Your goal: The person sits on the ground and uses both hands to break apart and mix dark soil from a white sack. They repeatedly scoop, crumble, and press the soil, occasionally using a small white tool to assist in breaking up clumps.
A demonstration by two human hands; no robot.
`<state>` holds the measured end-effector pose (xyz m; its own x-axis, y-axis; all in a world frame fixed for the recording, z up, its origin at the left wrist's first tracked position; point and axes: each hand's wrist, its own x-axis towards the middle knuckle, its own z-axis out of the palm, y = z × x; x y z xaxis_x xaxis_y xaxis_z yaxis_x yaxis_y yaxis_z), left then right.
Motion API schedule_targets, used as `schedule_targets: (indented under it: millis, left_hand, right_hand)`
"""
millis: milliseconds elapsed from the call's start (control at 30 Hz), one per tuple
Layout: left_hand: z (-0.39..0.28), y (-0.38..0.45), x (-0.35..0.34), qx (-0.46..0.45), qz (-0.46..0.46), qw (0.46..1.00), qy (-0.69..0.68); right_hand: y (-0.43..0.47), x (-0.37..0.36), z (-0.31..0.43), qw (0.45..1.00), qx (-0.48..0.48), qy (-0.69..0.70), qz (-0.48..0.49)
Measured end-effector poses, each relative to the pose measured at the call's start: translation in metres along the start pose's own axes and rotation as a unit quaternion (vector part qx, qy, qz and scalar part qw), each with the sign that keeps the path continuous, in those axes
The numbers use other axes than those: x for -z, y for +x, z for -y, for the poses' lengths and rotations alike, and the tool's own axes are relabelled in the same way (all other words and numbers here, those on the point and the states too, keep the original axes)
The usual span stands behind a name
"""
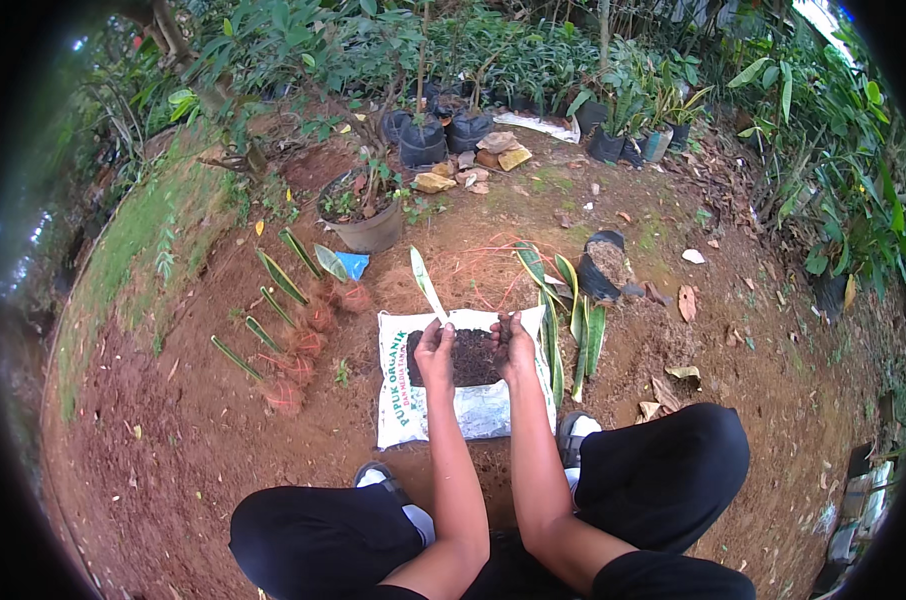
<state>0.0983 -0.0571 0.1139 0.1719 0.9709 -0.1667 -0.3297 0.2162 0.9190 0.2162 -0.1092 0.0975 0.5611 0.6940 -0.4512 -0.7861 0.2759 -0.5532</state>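
Observation:
My left hand [435, 356] pinches a pale variegated snake plant leaf cutting [425, 279] near its base, the leaf pointing up and away. My right hand [516, 349] is a little to the right, fingers curled and dark with soil; whether a clump lies in them I cannot tell. Both hands are over a white plastic sack [468, 412] that bears printed writing and lies flat on the ground. Dark potting soil [464, 358] shows in the sack's opening. Several more snake plant leaves [589, 337] lie along its right side.
To the left stand several leaf cuttings in fibre balls [309, 341] tied with red string. Loose coconut fibre [408, 289] and red string [490, 262] lie beyond the sack. Farther off are a potted plant [367, 225], a blue packet [354, 264], a black polybag [604, 266] and stones [472, 176].

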Motion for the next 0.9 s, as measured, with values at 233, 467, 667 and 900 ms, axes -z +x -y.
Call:
schedule_targets:
  millis: [233, 467, 667, 900]
  left_hand:
    - [0.001, -0.001, -0.001, -0.017, 0.011, 1.000, 0.009]
    - [0.000, 0.000, 0.002, -0.012, 0.019, 1.000, 0.013]
    - [-0.001, 0.001, 0.003, -0.010, 0.014, 1.000, 0.011]
    - [-0.001, 0.001, 0.003, -0.003, 0.002, 1.000, 0.016]
  right_hand:
    - [-0.005, -0.003, 0.002, 0.999, 0.045, 0.007, -0.024]
    - [-0.002, 0.004, -0.001, 0.999, 0.041, -0.025, 0.005]
    - [-0.002, 0.000, -0.002, 0.999, 0.009, -0.019, -0.027]
    - [0.001, 0.001, -0.006, 1.000, 0.014, -0.008, 0.021]
